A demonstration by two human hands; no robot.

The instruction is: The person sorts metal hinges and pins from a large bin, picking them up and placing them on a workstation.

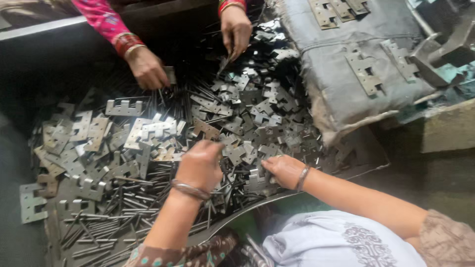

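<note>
Hinge plates [148, 131] lie under both hands' fingers [269, 165].

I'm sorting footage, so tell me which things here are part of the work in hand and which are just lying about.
In hand: left hand; right hand; flat metal hinge plates; thin metal pins.
Lying about: grey cloth sack; plates on the sack; another person's hands.

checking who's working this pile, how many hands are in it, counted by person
wearer's hands: 2, left hand and right hand, both on the metal plates
other person's hands: 2, at the far side of the pile
total: 4
</note>
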